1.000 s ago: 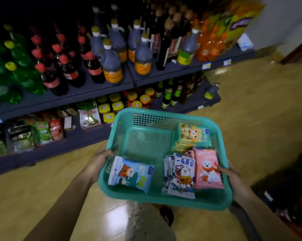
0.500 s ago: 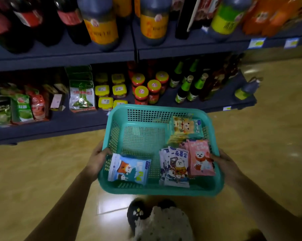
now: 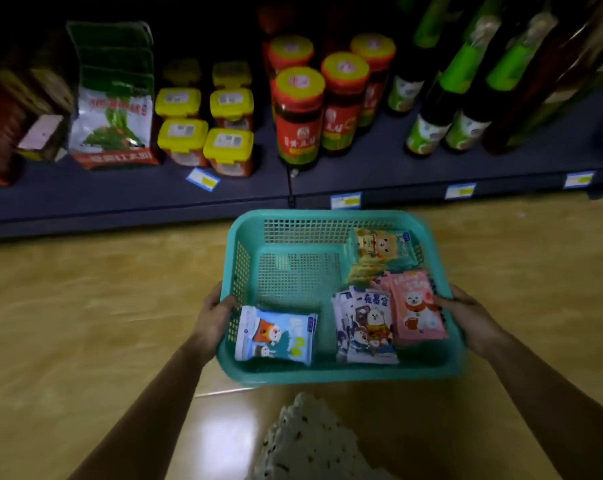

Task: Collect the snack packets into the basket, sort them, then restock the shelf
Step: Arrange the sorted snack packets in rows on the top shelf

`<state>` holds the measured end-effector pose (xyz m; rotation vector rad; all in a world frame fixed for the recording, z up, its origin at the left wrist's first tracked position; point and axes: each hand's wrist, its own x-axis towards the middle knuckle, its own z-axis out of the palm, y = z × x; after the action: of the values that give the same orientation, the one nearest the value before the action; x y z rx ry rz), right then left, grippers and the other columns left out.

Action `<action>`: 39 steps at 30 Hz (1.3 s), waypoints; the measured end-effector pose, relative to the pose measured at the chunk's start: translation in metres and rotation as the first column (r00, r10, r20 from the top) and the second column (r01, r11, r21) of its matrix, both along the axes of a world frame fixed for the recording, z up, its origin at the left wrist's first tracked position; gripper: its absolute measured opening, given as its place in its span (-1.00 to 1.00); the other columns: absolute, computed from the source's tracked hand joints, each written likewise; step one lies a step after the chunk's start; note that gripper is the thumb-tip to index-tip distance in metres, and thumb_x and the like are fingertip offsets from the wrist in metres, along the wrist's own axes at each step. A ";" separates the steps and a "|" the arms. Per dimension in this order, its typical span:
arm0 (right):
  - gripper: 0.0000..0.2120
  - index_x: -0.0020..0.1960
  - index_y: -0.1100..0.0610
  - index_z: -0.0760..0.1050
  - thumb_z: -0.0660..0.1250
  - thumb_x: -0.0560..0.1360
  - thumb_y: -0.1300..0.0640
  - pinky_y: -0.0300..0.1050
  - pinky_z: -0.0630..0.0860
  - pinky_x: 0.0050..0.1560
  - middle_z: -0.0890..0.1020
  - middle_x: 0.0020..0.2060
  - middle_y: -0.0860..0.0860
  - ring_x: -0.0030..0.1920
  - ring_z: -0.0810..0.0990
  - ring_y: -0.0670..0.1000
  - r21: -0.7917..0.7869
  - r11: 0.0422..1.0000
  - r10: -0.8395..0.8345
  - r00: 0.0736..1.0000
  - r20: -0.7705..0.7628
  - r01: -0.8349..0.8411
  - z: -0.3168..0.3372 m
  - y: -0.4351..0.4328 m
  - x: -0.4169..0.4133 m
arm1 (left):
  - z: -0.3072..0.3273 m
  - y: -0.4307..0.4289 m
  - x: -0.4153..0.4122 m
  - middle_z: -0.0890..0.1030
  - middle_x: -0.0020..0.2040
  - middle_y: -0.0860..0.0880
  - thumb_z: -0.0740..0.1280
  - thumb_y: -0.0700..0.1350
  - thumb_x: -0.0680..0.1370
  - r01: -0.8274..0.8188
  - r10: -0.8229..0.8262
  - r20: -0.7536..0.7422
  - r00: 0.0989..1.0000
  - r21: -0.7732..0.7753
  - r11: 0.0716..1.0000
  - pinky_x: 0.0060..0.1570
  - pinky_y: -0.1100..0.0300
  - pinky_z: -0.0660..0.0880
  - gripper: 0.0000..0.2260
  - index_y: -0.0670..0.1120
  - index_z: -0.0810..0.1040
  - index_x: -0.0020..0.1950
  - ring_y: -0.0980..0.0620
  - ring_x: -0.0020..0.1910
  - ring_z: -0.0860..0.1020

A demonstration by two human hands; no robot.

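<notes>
Head view looks down on a teal basket (image 3: 328, 216) carried in front of the lowest shelf (image 3: 120, 195), above the wooden floor (image 3: 85, 289). The left grip (image 3: 213, 320) is closed on the basket's left wall with the thumb hooked over the rim. The right grip (image 3: 466, 317) is closed on the right wall the same way, and its thumb reaches in beside the pink packets (image 3: 418, 306); whether it touches them I cannot tell. The fingers under the basket are hidden.

Holding opposite walls looks meant to keep the basket level, so the piles do not slide into each other. The snack packets all lie inside and appear already sorted by kind:
- a blue packet (image 3: 276, 336) lies alone at the near left;
- a purple-and-white stack (image 3: 366, 323) sits just beside the pink stack at the near right;
- yellow packets (image 3: 379, 247) lie in the far right corner.

The far left of the basket floor is bare mesh.

On the shelf stand red jars (image 3: 298, 116), yellow-lidded tubs (image 3: 203, 133) and green bottles (image 3: 442, 98), with a strip of bare shelf along the front edge. Collecting and sorting look finished, and restocking has not begun. The basket probably needs setting down first, since both hands are taken up with carrying.
</notes>
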<state>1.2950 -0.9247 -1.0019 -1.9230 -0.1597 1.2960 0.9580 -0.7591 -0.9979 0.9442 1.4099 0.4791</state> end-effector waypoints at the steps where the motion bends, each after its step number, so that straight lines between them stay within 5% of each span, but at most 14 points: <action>1: -0.66 0.29 0.08 0.44 0.25 0.53 0.25 0.15 0.52 0.04 0.60 0.09 0.24 -0.02 0.59 0.21 0.007 1.000 -0.001 1.000 -0.005 0.001 -0.018 0.002 0.004 | -0.018 0.001 0.002 0.64 -0.31 -0.06 0.09 -0.39 0.53 -0.002 0.003 -0.009 1.000 0.002 1.000 -0.46 0.23 0.54 -0.71 -0.06 0.50 -0.07 0.01 -0.40 0.62; 5: -0.68 0.27 0.08 0.44 0.25 0.53 0.24 0.06 0.56 -0.10 0.64 -0.03 0.17 -0.12 0.61 0.15 -0.016 1.000 0.012 1.000 0.022 -0.012 -0.072 0.008 0.012 | -0.076 0.001 0.011 0.61 -0.23 -0.09 0.09 -0.38 0.54 -0.018 0.018 -0.006 1.000 0.014 1.000 -0.49 0.28 0.52 -0.74 -0.11 0.47 0.06 0.12 -0.45 0.61; 8: -0.66 0.29 0.11 0.43 0.27 0.52 0.22 0.03 0.55 -0.14 0.64 -0.04 0.14 -0.13 0.62 0.12 -0.024 0.999 0.023 0.999 0.039 -0.022 -0.085 0.009 0.012 | -0.105 -0.004 0.014 0.63 -0.30 0.02 0.10 -0.39 0.53 -0.070 0.071 -0.030 0.997 0.043 0.997 -0.40 0.32 0.52 -0.74 -0.14 0.51 0.03 0.02 -0.28 0.61; 10: -0.64 0.30 0.19 0.40 0.29 0.52 0.17 -0.01 0.52 -0.12 0.61 0.04 0.16 -0.10 0.61 0.08 -0.037 0.994 0.107 0.977 0.184 -0.102 -0.075 0.015 0.004 | -0.111 -0.005 0.012 0.63 -0.29 0.06 0.12 -0.37 0.53 -0.045 0.051 -0.074 0.996 0.078 0.996 -0.38 0.35 0.53 -0.76 -0.17 0.51 0.07 0.01 -0.24 0.58; 11: -0.62 0.29 0.22 0.39 0.30 0.52 0.13 0.00 0.49 -0.01 0.56 0.12 0.18 -0.01 0.57 0.10 -0.104 0.977 0.213 0.889 0.405 -0.186 -0.069 0.018 -0.003 | -0.111 -0.004 0.011 0.63 -0.24 0.06 0.14 -0.34 0.55 0.026 -0.013 -0.120 0.993 0.106 0.994 -0.31 0.35 0.54 -0.77 -0.16 0.50 0.11 0.00 -0.20 0.57; 12: -0.59 0.30 0.24 0.38 0.30 0.51 0.10 0.00 0.40 0.14 0.50 0.20 0.18 0.14 0.50 0.13 -0.184 0.946 0.321 0.694 0.644 -0.267 -0.062 0.021 -0.011 | -0.113 -0.002 0.008 0.61 -0.12 0.03 0.17 -0.28 0.57 0.102 -0.072 -0.204 0.976 0.142 0.985 -0.18 0.29 0.55 -0.77 -0.15 0.48 0.19 -0.02 -0.15 0.54; 14: -0.60 0.31 0.18 0.40 0.29 0.51 0.09 -0.16 0.23 0.29 0.45 0.29 0.12 0.29 0.36 0.06 -0.178 0.869 0.366 0.358 0.859 -0.461 -0.048 0.029 -0.042 | -0.117 0.002 0.002 0.47 0.15 -0.13 0.24 -0.18 0.57 0.195 -0.084 -0.426 0.901 0.223 0.955 0.06 0.09 0.49 -0.65 -0.17 0.39 0.36 -0.06 -0.04 0.49; 17: -0.66 0.25 0.11 0.46 0.32 0.50 0.07 -0.28 0.38 0.17 0.53 0.19 0.03 0.15 0.45 -0.09 -0.124 0.625 0.572 0.343 0.745 -0.771 -0.057 0.043 -0.095 | -0.115 0.002 0.007 0.41 0.24 -0.22 0.27 -0.15 0.55 0.228 -0.010 -0.527 0.850 0.350 0.909 0.09 0.02 0.42 -0.62 -0.23 0.38 0.34 -0.16 0.10 0.48; 21: -0.47 0.28 0.11 0.39 0.32 0.44 -0.18 -0.10 0.44 0.07 0.43 0.17 0.02 0.15 0.46 0.01 -0.292 0.432 0.767 0.177 0.617 -0.853 -0.095 0.061 -0.141 | -0.104 -0.005 0.010 0.50 0.09 -0.14 0.23 -0.18 0.49 0.453 -0.052 -0.558 0.828 0.612 0.649 0.02 0.14 0.40 -0.76 -0.19 0.52 0.13 -0.07 0.07 0.47; 24: -0.39 0.21 0.14 0.37 0.41 0.34 -0.22 -0.04 0.42 0.06 0.40 0.14 0.07 0.13 0.42 0.08 -0.345 0.492 0.767 0.210 0.606 -0.800 -0.108 0.065 -0.154 | -0.098 -0.008 0.008 0.53 -0.09 -0.07 0.21 -0.22 0.46 0.500 -0.112 -0.529 0.841 0.680 0.536 -0.14 0.24 0.37 -0.83 -0.20 0.57 -0.05 -0.01 -0.12 0.49; 30: -0.36 0.12 0.18 0.36 0.51 0.25 -0.17 -0.06 0.39 0.04 0.45 0.09 0.12 0.12 0.43 0.12 -0.383 0.538 0.769 0.251 0.588 -0.751 -0.106 0.072 -0.166 | -0.103 -0.008 0.010 0.49 -0.12 0.02 0.20 -0.25 0.45 0.432 -0.118 -0.457 0.882 0.681 0.591 -0.19 0.22 0.36 -0.83 -0.18 0.58 -0.07 0.01 -0.20 0.48; 33: -0.37 0.18 0.16 0.32 0.56 0.26 0.02 -0.13 0.38 -0.12 0.51 0.04 0.09 0.04 0.52 0.10 -0.228 0.645 0.729 0.499 0.468 -0.730 -0.104 0.070 -0.174 | -0.103 -0.008 0.007 0.56 -0.09 -0.05 0.23 -0.31 0.48 0.395 -0.115 -0.422 0.899 0.670 0.628 -0.18 0.20 0.41 -0.84 -0.15 0.56 -0.05 -0.01 -0.16 0.51; 36: -0.38 0.19 0.17 0.41 0.59 0.22 0.22 -0.20 0.44 -0.10 0.52 -0.02 0.04 -0.02 0.53 0.02 0.046 0.875 0.452 0.847 0.278 -0.482 -0.110 0.065 -0.182 | -0.101 -0.006 0.008 0.58 -0.08 -0.04 0.23 -0.35 0.50 0.368 -0.143 -0.373 0.917 0.649 0.666 -0.21 0.35 0.42 -0.81 -0.08 0.53 -0.07 0.07 -0.19 0.50; 39: -0.58 0.03 0.19 0.52 0.56 0.23 0.35 -0.24 0.53 -0.16 0.60 -0.12 0.05 -0.07 0.58 0.02 0.200 0.907 0.349 0.928 0.132 -0.369 -0.114 0.059 -0.188 | -0.101 0.002 0.016 0.56 -0.14 0.02 0.22 -0.35 0.51 0.424 -0.229 -0.375 0.898 0.603 0.676 -0.17 0.24 0.42 -0.79 -0.05 0.52 -0.10 0.05 -0.17 0.51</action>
<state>1.1067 -0.8658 -1.1161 -1.8136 -0.7085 1.3558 0.9740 -0.7567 -1.0990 1.8954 1.2628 0.6162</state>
